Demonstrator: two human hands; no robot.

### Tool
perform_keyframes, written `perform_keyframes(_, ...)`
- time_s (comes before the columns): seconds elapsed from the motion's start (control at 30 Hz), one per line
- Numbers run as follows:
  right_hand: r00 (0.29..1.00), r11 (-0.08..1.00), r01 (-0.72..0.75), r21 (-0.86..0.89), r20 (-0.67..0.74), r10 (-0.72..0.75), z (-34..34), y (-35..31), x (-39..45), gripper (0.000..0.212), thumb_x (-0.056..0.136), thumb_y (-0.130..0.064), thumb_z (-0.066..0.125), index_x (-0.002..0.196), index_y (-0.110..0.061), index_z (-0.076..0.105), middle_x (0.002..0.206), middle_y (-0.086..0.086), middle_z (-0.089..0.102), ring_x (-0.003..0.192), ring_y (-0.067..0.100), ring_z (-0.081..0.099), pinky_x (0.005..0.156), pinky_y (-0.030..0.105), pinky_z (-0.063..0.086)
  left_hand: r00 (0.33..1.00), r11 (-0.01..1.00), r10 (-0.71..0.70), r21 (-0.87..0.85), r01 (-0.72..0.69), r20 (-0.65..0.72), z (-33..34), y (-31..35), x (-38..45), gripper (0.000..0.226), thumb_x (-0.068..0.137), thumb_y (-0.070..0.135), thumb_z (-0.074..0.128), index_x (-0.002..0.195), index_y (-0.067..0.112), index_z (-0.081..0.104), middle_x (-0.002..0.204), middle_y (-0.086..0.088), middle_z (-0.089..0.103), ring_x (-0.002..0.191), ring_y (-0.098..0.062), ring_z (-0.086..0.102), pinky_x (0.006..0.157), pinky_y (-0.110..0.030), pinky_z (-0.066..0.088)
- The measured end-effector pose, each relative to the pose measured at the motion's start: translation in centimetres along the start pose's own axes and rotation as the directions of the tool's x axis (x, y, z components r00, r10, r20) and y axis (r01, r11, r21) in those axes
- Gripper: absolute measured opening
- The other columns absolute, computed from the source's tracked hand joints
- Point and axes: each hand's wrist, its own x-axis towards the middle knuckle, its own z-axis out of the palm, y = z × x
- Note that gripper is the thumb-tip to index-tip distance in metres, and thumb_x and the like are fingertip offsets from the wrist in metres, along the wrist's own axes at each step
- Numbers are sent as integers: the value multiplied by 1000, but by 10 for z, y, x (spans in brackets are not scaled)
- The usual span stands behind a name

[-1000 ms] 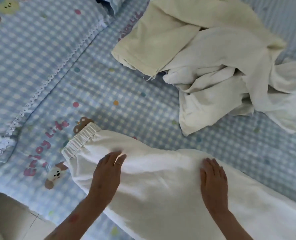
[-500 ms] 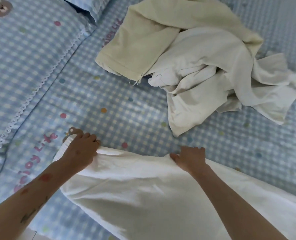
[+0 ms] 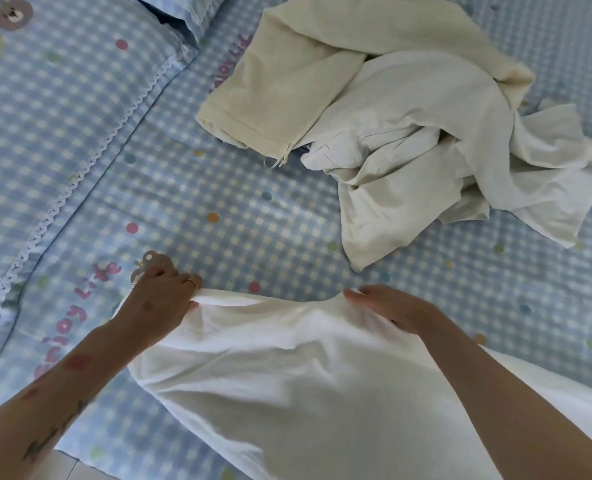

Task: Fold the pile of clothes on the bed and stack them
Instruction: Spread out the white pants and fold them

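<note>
White trousers (image 3: pixel 287 368) lie across the near part of the bed, stretching off to the lower right. My left hand (image 3: pixel 159 296) grips their far edge at the waistband end, fingers curled into the cloth. My right hand (image 3: pixel 391 308) holds the same far edge about a forearm's length to the right, fingers tucked under the fabric, which is lifted slightly there. Behind them lies the unfolded pile: a cream zip garment (image 3: pixel 287 81) with crumpled white clothes (image 3: pixel 443 150) on top of it and to its right.
The blue checked bedsheet (image 3: pixel 235 209) with coloured dots covers the bed. A matching pillow (image 3: pixel 52 98) with a lace trim lies at the left. The bed's near edge and a strip of tiled floor (image 3: pixel 69 469) show at the bottom left.
Both hands went from lying flat on the trousers to the far edge, where they now grip it. The edge has risen a little off the sheet.
</note>
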Motion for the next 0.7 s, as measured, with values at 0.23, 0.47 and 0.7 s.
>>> perform_keyframes(0.23, 439, 889, 180, -422, -774, -456, 28, -3, 7, 24, 92, -18, 54, 114, -7, 56, 101, 10, 66, 98, 33, 60, 79, 36, 42, 969, 970, -243, 30, 242, 35, 7, -10, 30, 35, 87, 26, 62, 119, 12, 57, 108, -7, 65, 107, -29, 58, 100, -42, 34)
perform_keyframes(0.47, 564, 277, 135, -951, -156, -811, 123, 46, 21, 59, 91, -45, 36, 142, -16, 41, 153, 7, 29, 137, 29, 37, 107, 56, 25, 988, 985, 50, -154, -72, -146, 74, 87, -27, 66, 86, 44, 40, 142, 9, 37, 148, -18, 35, 135, -33, 38, 108, -50, 27)
perform_keyframes(0.7, 505, 651, -96, -753, -601, -619, 93, 83, -6, 59, 96, -32, 28, 145, -1, 28, 153, 20, 26, 142, 32, 25, 111, 56, 21, 997, 971, 8, -238, -27, -82, 102, 43, -102, 74, 89, 55, 37, 146, 8, 29, 154, -15, 25, 142, -30, 22, 114, -46, 18)
